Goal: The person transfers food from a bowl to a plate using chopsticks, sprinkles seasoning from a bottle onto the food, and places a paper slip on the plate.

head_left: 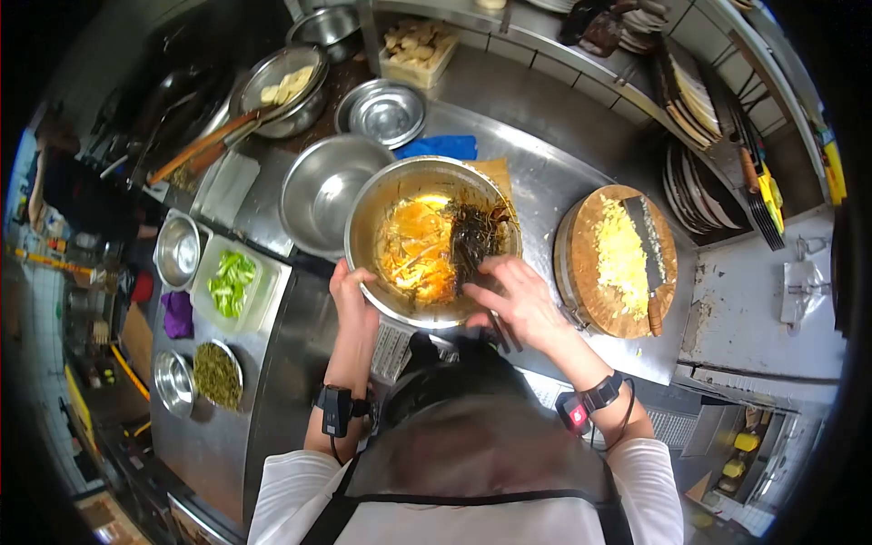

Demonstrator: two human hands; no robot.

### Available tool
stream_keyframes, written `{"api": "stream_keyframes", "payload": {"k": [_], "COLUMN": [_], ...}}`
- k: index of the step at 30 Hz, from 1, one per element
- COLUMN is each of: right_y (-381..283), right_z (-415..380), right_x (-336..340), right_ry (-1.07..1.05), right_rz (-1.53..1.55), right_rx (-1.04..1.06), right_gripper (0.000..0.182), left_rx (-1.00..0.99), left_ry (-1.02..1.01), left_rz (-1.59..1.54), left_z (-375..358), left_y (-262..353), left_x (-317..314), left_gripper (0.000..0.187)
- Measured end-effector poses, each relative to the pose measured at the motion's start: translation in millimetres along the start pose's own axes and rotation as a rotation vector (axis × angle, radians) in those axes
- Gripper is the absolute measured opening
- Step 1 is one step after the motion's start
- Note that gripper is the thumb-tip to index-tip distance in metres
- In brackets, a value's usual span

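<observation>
A large metal mixing bowl [372,191] sits at the counter's front edge, close to my body. Inside it are orange-yellow shreds [413,250] on the left and a dark heap of fine strands [472,238] on the right. My left hand [352,292] grips the bowl's lower left rim, thumb lying over the edge. Over the lower right rim reaches my right hand [520,302], its fingers spread and their tips just inside the bowl by the dark strands. Nothing shows in that hand.
To the right, a round chopping board [581,300] carries chopped yellow bits [619,254] and a cleaver [647,241]. An empty metal bowl [313,204] adjoins on the left. Farther left stand green vegetable pieces [232,283] in a plastic tub. Plates [695,195] fill the right rack.
</observation>
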State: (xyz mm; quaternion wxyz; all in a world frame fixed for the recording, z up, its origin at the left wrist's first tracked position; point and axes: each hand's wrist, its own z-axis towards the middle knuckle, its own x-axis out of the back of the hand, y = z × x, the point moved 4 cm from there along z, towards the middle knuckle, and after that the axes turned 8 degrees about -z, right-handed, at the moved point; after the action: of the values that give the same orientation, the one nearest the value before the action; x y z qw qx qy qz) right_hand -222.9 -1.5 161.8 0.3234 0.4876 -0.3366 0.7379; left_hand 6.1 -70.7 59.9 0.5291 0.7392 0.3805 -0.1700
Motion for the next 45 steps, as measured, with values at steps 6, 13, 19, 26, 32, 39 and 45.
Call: {"api": "stream_keyframes", "payload": {"k": [6,13,19,26,32,39,45], "right_y": [14.3,45.6,66.5,67.3,89.3,77.4,89.8], "right_z": [-11.6,-45.4,-113.0,-132.5,-155.4,-125.5,-126.4], "right_x": [23.0,51.5,76.8,102.4,84.4,41.1,55.0], "right_ry": [-0.089,0.045,0.091,0.471,0.550,0.390,0.542], "right_rz": [-0.113,-0.217,-0.185,0.175,-0.031,0.042,-0.092], "right_rx": [-0.167,-0.521,-0.675,-0.420,-0.326,-0.682,-0.852], "right_gripper": [0.071,0.091,0.089,0.044,0.047,0.048,0.044], "left_rx": [0.161,0.088,-0.013,-0.015,-0.005,0.156,0.177], "left_ry": [-0.071,-0.004,0.006,0.026,0.056,-0.013,-0.230], "left_rz": [-0.053,-0.060,-0.088,-0.134,-0.162,-0.031,-0.120], "left_z": [12.8,-7.2,-42.9,-69.2,-73.8,-99.6,-123.9], "left_y": [-18.4,-45.6,-68.0,-112.9,-136.5,-149.8,-160.6], "left_x": [-32.8,-92.8,-142.7,-185.5,-191.2,-206.2,-222.9], "left_gripper": [0.049,0.042,0.039,0.050,0.072,0.028,0.022]}}
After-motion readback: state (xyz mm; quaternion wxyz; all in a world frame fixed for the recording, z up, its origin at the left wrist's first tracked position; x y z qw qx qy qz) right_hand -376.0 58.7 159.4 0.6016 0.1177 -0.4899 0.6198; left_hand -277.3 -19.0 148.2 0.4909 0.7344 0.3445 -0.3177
